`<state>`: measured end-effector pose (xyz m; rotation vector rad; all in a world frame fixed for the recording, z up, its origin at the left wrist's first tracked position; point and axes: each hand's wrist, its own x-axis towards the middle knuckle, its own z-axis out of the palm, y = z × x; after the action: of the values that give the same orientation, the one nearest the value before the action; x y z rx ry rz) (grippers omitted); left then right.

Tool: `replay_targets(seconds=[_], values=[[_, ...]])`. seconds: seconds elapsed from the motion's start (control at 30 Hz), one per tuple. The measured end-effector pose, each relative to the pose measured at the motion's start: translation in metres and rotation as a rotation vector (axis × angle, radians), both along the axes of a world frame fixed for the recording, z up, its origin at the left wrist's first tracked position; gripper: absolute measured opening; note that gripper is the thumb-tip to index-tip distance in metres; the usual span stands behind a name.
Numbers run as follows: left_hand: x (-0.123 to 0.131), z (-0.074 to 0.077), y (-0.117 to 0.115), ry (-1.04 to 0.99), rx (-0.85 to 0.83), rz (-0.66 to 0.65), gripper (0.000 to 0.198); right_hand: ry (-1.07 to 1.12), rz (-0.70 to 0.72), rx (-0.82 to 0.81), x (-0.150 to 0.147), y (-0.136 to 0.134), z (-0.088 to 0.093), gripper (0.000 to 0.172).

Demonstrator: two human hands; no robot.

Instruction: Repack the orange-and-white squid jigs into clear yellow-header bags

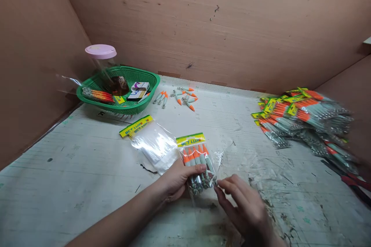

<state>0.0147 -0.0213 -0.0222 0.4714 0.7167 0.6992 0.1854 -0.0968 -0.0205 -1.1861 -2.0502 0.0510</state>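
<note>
On the table (95,170), the basket (136,109) stands back left, with a container (101,51), box (139,89) and lure packet (98,95) in it. Right of it lie loose lures (177,98). Before them is a stack of bags (158,142); just right, a filled bag (197,157) between the left hand (180,179) and right hand (246,200). Far right, a heap of packs (307,115) lies behind what may be pliers (355,182)

Soft, rather dim light covers the tabletop (95,173). White glare streaks the clear bags (156,141) toward eight o'clock. A faint shadow lies beneath the green basket (146,75) at nine. Blur softens the right hand (246,204) at five, and the heaped packets (307,117) smear toward three.
</note>
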Motion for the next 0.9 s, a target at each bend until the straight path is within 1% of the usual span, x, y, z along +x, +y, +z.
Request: replay_targets(seconds=[0.07,0.1,0.13,0.17,0.23,0.27,0.3,0.33,0.37,0.43,0.5,0.57,0.6,0.7,0.73,0.8,0.87,0.9], values=[[0.0,-0.004,0.0,0.105,0.098,-0.12,0.025,0.039,-0.033,-0.013,0.0,-0.014,-0.015,0.02],[-0.001,-0.004,0.0,0.201,0.176,-0.156,0.024,0.072,-0.057,-0.042,0.001,-0.02,-0.023,0.019],[-0.003,-0.003,-0.001,0.327,0.263,-0.158,0.025,0.101,-0.08,-0.078,0.001,-0.026,-0.029,0.018],[-0.005,0.001,-0.002,0.476,0.349,-0.117,0.027,0.118,-0.1,-0.112,0.001,-0.031,-0.034,0.016],[-0.007,0.01,-0.006,0.748,0.521,0.058,0.033,0.118,-0.123,-0.141,0.002,-0.036,-0.04,0.016],[-0.007,0.015,-0.01,0.826,0.611,0.129,0.037,0.109,-0.132,-0.129,0.003,-0.038,-0.041,0.015],[-0.006,0.018,-0.015,0.848,0.715,0.139,0.043,0.097,-0.134,-0.123,0.004,-0.039,-0.042,0.015],[-0.004,0.019,-0.02,0.822,0.836,0.082,0.051,0.084,-0.132,-0.125,0.006,-0.038,-0.042,0.015],[-0.001,0.018,-0.025,0.773,0.961,-0.016,0.059,0.068,-0.124,-0.133,0.007,-0.038,-0.042,0.015],[0.005,0.009,-0.033,0.694,1.173,-0.211,0.068,0.041,-0.097,-0.147,0.01,-0.036,-0.042,0.016],[0.01,-0.006,-0.036,0.728,1.323,-0.277,0.064,0.005,-0.075,-0.111,0.012,-0.033,-0.042,0.019],[0.012,-0.019,-0.036,0.823,1.443,-0.308,0.058,-0.051,-0.076,-0.037,0.013,-0.029,-0.042,0.021],[0.013,-0.024,-0.034,0.873,1.503,-0.348,0.057,-0.09,-0.08,-0.003,0.012,-0.027,-0.042,0.022],[0.013,-0.031,-0.03,1.018,1.652,-0.489,0.061,-0.181,-0.093,0.063,0.009,-0.021,-0.04,0.029],[0.013,-0.031,-0.029,1.056,1.684,-0.513,0.061,-0.193,-0.097,0.069,0.008,-0.02,-0.04,0.03],[0.012,-0.029,-0.028,1.095,1.726,-0.52,0.062,-0.193,-0.111,0.068,0.008,-0.018,-0.039,0.03],[0.009,-0.025,-0.033,1.115,1.753,-0.457,0.066,-0.185,-0.127,0.054,0.011,-0.02,-0.035,0.03],[0.006,-0.023,-0.038,1.139,1.743,-0.397,0.068,-0.169,-0.134,0.038,0.015,-0.023,-0.033,0.028]])
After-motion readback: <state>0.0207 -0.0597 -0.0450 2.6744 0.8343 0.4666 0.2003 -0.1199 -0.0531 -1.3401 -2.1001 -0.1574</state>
